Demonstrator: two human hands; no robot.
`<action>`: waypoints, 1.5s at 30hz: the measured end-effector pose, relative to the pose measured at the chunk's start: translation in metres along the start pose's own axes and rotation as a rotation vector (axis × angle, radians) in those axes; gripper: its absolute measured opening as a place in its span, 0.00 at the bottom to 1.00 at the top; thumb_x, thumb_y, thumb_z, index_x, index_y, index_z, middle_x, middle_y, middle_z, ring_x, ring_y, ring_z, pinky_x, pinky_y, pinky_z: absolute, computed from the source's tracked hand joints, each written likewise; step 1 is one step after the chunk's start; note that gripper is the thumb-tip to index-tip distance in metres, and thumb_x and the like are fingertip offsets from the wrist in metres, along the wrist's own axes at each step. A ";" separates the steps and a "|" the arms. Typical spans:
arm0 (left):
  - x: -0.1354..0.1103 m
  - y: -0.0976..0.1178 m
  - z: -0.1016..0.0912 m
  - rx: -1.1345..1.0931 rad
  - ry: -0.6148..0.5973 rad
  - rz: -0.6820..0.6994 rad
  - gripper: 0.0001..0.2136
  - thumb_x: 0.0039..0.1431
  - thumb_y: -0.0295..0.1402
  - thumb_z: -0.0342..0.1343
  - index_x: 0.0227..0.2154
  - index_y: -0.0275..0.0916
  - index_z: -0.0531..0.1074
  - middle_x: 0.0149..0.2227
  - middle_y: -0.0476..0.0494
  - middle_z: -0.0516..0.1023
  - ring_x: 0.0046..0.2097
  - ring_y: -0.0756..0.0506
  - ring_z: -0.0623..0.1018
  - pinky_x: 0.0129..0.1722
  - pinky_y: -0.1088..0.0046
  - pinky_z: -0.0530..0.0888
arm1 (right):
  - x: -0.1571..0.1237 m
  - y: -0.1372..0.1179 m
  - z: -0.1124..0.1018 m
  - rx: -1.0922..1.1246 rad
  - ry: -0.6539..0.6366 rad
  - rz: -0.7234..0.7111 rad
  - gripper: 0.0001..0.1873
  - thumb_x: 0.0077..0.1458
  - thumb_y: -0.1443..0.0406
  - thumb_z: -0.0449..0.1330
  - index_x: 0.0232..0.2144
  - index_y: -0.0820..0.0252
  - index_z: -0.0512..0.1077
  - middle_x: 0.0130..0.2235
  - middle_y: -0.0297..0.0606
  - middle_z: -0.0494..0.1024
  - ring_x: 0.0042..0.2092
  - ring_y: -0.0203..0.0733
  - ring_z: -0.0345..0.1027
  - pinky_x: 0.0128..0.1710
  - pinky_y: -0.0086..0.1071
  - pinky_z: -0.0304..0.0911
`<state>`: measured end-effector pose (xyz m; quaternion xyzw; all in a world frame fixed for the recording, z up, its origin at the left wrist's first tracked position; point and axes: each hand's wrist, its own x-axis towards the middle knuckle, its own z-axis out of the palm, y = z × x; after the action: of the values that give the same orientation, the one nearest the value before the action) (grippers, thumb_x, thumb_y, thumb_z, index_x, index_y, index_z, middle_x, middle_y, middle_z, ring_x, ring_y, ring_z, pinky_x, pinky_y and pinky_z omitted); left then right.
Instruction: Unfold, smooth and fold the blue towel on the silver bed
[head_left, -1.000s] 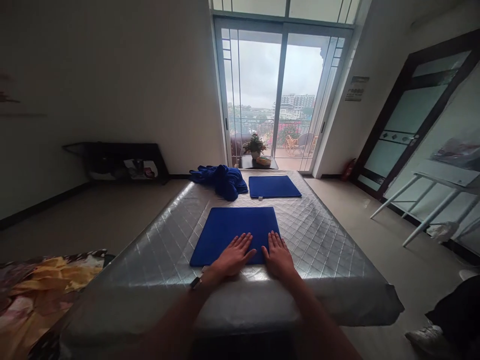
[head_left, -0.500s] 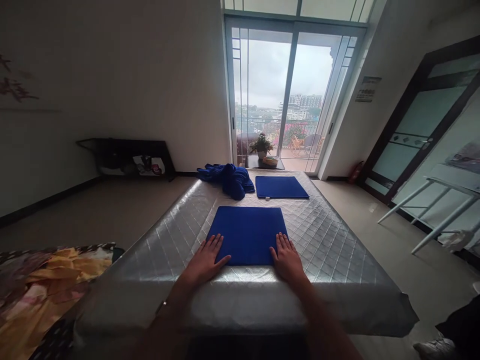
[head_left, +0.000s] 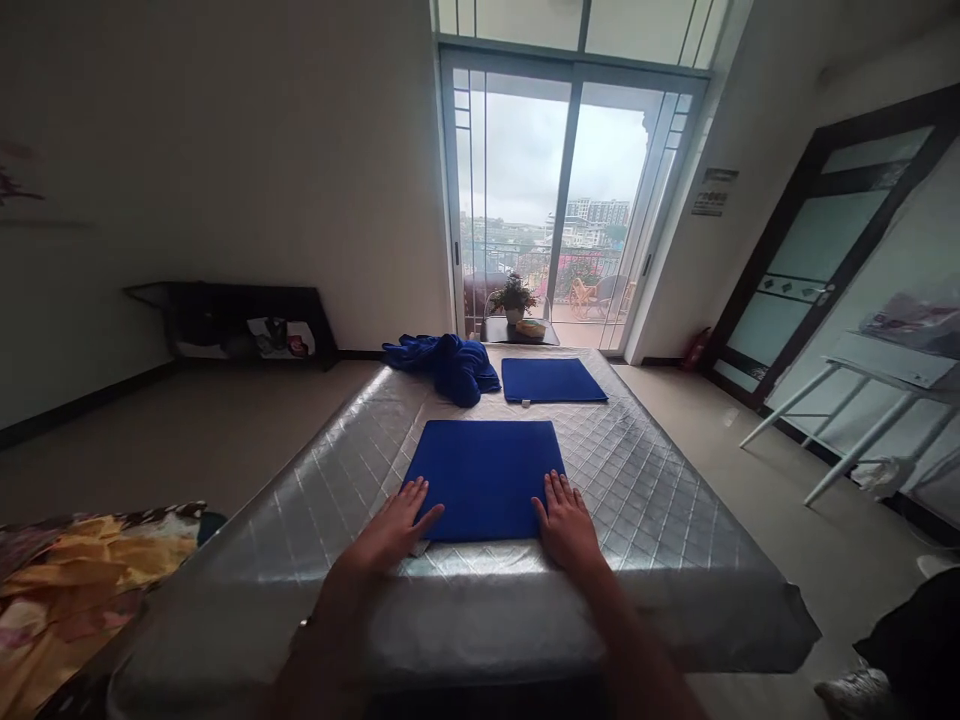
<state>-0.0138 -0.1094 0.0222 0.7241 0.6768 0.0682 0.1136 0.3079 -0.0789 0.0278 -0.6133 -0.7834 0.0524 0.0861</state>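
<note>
A flat blue folded cloth [head_left: 480, 475], squared at its corners, lies near the front of a silver quilted surface [head_left: 652, 500]. On its left edge rests my left hand [head_left: 394, 522], fingers stretched out and thumb pointing inward. My right hand [head_left: 566, 520] lies flat along the opposite edge, its fingers also extended. Farther back is a second flat blue folded cloth [head_left: 553, 380] with a small white tag at its front edge. To the left of that one sits a crumpled heap of blue cloth [head_left: 450, 368].
Patterned yellow fabric [head_left: 82, 580] lies at lower left. A dark low rack [head_left: 240, 322] stands by the left wall. Behind the surface is a small table with a potted plant [head_left: 513, 298]. A white-legged stand [head_left: 855, 430] and a person's shoe [head_left: 855, 692] are on the right.
The view has shifted slightly, so the scene sits a little farther left and lower. Both hands stay flat at the sides of the near folded cloth.
</note>
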 end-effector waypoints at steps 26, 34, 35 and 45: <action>0.008 0.006 0.016 0.143 0.080 -0.009 0.40 0.68 0.58 0.29 0.71 0.33 0.48 0.73 0.37 0.45 0.74 0.37 0.46 0.71 0.52 0.46 | 0.002 0.004 0.000 0.035 -0.005 0.002 0.32 0.71 0.59 0.40 0.71 0.71 0.49 0.73 0.46 0.48 0.73 0.45 0.38 0.71 0.42 0.37; -0.003 0.018 0.011 0.125 0.116 -0.040 0.43 0.65 0.62 0.33 0.71 0.33 0.47 0.74 0.37 0.45 0.74 0.38 0.46 0.72 0.54 0.47 | 0.002 0.003 0.000 -0.018 -0.022 0.002 0.33 0.71 0.59 0.38 0.71 0.71 0.48 0.73 0.47 0.46 0.73 0.45 0.37 0.71 0.42 0.36; -0.004 0.019 0.009 0.122 0.120 -0.040 0.43 0.64 0.63 0.33 0.71 0.33 0.47 0.74 0.37 0.45 0.74 0.38 0.47 0.72 0.54 0.47 | 0.003 0.003 0.001 -0.031 -0.025 0.001 0.33 0.71 0.59 0.38 0.71 0.72 0.48 0.73 0.47 0.46 0.73 0.46 0.37 0.71 0.42 0.36; -0.004 0.018 0.013 0.108 0.150 -0.033 0.43 0.64 0.63 0.34 0.71 0.36 0.48 0.73 0.37 0.46 0.73 0.37 0.48 0.71 0.52 0.49 | 0.006 0.006 -0.011 -0.102 -0.117 -0.021 0.33 0.71 0.58 0.38 0.71 0.71 0.49 0.73 0.46 0.47 0.73 0.48 0.39 0.71 0.45 0.37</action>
<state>0.0063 -0.1154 0.0149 0.7109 0.6978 0.0839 0.0245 0.3147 -0.0723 0.0382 -0.6044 -0.7953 0.0472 0.0095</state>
